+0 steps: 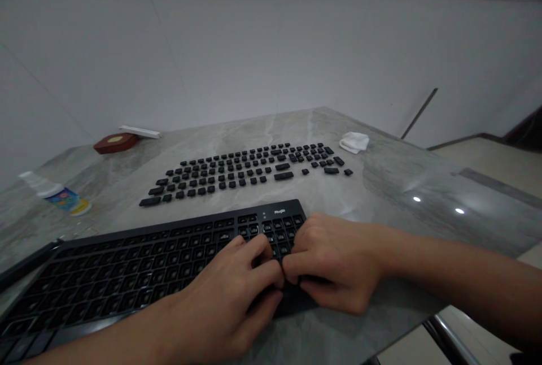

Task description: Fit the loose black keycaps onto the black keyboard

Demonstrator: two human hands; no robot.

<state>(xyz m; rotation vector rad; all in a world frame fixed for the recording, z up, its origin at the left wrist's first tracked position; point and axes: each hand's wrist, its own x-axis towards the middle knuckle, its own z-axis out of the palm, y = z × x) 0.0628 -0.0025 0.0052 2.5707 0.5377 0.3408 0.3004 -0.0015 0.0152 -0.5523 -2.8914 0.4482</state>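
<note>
A black keyboard (127,274) with its keycaps off lies slanted on the table, its key sockets bare. Over its right end, at the number pad, my left hand (241,291) and my right hand (330,257) meet with fingers curled. The fingertips press together close to the keyboard's lower right corner, and whatever is between them is hidden. Beyond the keyboard, the loose black keycaps (232,184) are laid out in rows in roughly keyboard order. Neither hand touches those.
A spray bottle (63,198) with a blue and yellow label lies at the left. Behind it are a reddish-brown box (116,142) and a white strip (140,131). A folded white cloth (354,142) rests at the back right. A dark bar (29,266) sits by the keyboard's left end.
</note>
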